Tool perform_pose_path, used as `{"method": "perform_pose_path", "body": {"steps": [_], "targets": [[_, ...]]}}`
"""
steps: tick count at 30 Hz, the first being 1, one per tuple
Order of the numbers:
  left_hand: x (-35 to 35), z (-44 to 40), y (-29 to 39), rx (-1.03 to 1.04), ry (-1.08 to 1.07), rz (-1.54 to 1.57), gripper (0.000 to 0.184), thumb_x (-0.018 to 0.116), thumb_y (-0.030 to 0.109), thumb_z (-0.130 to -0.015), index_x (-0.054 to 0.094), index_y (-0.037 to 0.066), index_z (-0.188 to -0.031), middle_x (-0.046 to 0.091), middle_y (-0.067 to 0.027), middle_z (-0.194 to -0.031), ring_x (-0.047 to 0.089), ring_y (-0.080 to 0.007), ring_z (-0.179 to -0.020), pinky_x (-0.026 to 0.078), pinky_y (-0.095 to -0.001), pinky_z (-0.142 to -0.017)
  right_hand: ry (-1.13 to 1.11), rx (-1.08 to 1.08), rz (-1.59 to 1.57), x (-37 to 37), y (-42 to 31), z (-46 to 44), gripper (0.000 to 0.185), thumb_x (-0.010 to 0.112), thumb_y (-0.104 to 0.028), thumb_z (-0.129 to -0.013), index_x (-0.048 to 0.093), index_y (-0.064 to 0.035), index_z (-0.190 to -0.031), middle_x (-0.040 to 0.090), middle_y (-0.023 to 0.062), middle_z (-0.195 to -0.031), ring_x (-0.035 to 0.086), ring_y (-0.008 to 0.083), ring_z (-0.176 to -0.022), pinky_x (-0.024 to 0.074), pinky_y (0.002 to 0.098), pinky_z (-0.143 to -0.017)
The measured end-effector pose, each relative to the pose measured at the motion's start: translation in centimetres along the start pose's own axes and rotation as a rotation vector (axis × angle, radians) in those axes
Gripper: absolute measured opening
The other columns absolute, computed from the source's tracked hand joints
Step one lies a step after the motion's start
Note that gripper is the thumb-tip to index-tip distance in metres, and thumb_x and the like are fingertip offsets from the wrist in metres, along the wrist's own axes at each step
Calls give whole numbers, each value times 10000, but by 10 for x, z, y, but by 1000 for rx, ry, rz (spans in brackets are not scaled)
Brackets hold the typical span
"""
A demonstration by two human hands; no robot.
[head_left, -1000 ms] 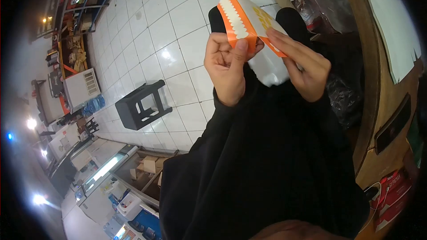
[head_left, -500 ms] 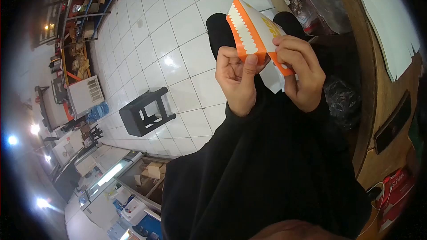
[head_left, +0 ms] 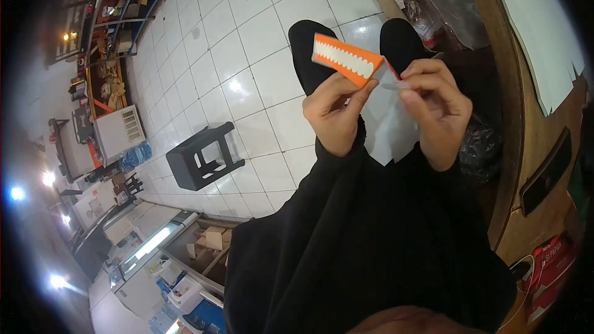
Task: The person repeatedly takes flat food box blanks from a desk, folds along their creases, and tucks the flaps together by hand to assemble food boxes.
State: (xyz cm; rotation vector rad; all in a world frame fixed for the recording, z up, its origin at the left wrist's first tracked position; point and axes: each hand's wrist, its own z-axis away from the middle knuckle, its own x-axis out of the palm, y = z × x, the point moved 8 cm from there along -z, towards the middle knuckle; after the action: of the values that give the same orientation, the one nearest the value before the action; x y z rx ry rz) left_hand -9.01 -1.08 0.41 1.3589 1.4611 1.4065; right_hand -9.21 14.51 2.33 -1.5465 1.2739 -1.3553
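An orange and white folded paper box [head_left: 344,59], with a row of white scallops on its orange side, is held up above my lap. My left hand [head_left: 336,111] pinches its lower orange edge between thumb and fingers. On the other side, my right hand [head_left: 440,105] has thumb and fingers closed on a thin pale flap of the same box. Below both hands, white paper [head_left: 387,130] lies across my lap between dark-clothed knees. The box's far side is turned away from me.
A wooden table [head_left: 532,148] on the right carries a stack of white paper sheets [head_left: 541,43] and a dark phone [head_left: 546,172]. Plastic bags [head_left: 433,15] lie beyond my right knee. A black stool [head_left: 204,154] stands on the tiled floor at left.
The box has turned and come lower, its white printed panel swinging out of sight. My right hand has moved slightly right and now grips a flap. More white paper shows on my lap.
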Motion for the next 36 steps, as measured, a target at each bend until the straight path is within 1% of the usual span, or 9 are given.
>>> {"method": "perform_pose_path", "body": {"steps": [3, 5, 10, 22, 26, 28, 30, 33, 36], "targets": [[1, 1, 2, 35, -87, -109, 102, 644, -94, -695, 576, -61, -764, 616, -70, -760, 580, -108, -702, 462, -214, -629, 4, -99, 124, 11, 1, 6, 119, 616, 68, -713, 592, 55, -830, 508, 66, -875, 481, 42, -645, 361, 146, -543], [-2, 1, -19, -170, -77, 274, 167, 675, -64, -679, 580, -53, -817, 621, -81, -779, 592, -124, -722, 477, -234, -655, 60, -136, 109, 11, 0, 7, 116, 617, 68, -711, 595, 53, -824, 510, 67, -875, 478, 44, -642, 356, 147, -535], [6, 4, -27, -359, -83, 458, 284, 708, -14, -660, 571, -41, -908, 624, -97, -850, 600, -153, -775, 480, -260, -716, 134, -194, 88, 5, -4, 6, 104, 619, 65, -707, 602, 44, -808, 511, 73, -869, 483, 50, -625, 351, 143, -529], [-6, 4, -8, -92, -12, 341, 245, 694, -84, -649, 560, -48, -852, 621, -115, -845, 598, -161, -760, 485, -270, -690, -82, -318, 518, 28, -30, 0, 187, 659, 60, -644, 626, 19, -823, 546, 106, -827, 587, 165, -694, 472, 232, -581], [-7, 14, -2, 55, 40, 160, 244, 676, -82, -674, 536, -67, -873, 542, -155, -1010, 590, -187, -770, 485, -264, -687, -62, -401, 553, 37, -23, 7, 216, 659, 58, -648, 631, 17, -859, 558, 118, -856, 585, 199, -691, 482, 250, -592], [-4, 17, 5, 87, 48, 127, 269, 673, -75, -684, 524, -69, -907, 504, -167, -1070, 586, -196, -790, 485, -265, -694, 78, -528, 524, 36, -18, 13, 237, 661, 28, -663, 632, 11, -898, 562, 120, -879, 581, 214, -721, 478, 248, -584], [2, 20, -3, -125, 85, 381, 338, 645, -83, -706, 479, -61, -999, 441, -178, -1146, 572, -204, -840, 485, -277, -734, 42, -472, 609, 41, -14, 15, 278, 687, -37, -649, 638, -10, -921, 540, 129, -992, 555, 250, -854, 471, 322, -687], [-10, 5, -4, -182, 195, 414, 245, 568, 12, -804, 456, -28, -1018, 520, -155, -1045, 585, -206, -862, 510, -327, -755, -85, -462, 871, 54, -12, 16, 440, 709, -100, -604, 605, -63, -1029, 443, 159, -1155, 450, 291, -1045, 346, 448, -855], [-27, -5, 2, -174, 183, 486, 164, 501, 109, -869, 466, 5, -989, 578, -123, -956, 598, -209, -892, 538, -385, -734, 47, -420, 894, 36, 3, 9, 503, 685, -77, -623, 554, -72, -1109, 433, 179, -1168, 458, 314, -1041, 359, 408, -827]]}}
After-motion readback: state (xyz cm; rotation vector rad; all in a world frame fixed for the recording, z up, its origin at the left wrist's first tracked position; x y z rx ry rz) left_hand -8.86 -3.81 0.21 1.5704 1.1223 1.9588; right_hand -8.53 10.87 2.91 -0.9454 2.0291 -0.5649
